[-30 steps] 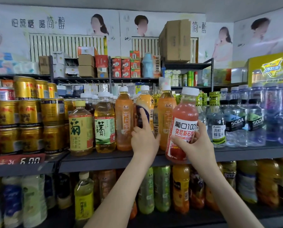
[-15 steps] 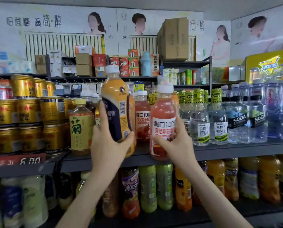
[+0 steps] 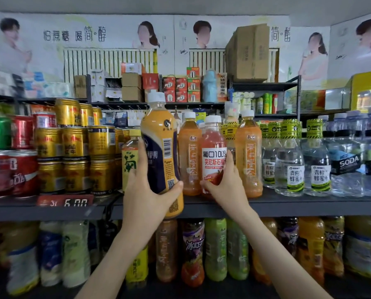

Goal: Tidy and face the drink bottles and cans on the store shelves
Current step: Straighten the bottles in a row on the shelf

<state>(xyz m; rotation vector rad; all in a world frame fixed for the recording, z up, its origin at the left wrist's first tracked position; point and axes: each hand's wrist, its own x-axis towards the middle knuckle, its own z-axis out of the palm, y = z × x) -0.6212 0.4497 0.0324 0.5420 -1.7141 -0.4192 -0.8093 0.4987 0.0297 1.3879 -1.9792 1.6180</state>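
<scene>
The left hand is wrapped round the lower body of a yellow-and-navy drink bottle. Its fingers run up the bottle's 9 o'clock side and its thumb crosses the front near the base. The bottle is held clear in front of the shelf, and its base hangs below the shelf's front edge. It leans a little, with its white cap toward 11 o'clock and its barcode turned to the camera.

At 3 o'clock from that hand, close but apart, the right hand grips a pink juice bottle low down. The thumb lies across the bottom of the white label and the fingers curl round the 3 o'clock side. This bottle is upright with its label facing out. The hand hides its base, so I cannot tell whether it rests on the shelf.

The pink bottle sits between two orange tea bottles: one just at its 9 o'clock and one at its 3 o'clock.

At 9 o'clock from the left hand a chrysanthemum tea bottle is partly hidden behind the fingers. Further that way are stacked gold cans, then red cans.

At 3 o'clock from the right hand stand clear honey-citrus water bottles, then soda water bottles. A red price tag hangs on the shelf edge at 9 o'clock from the left wrist.
</scene>
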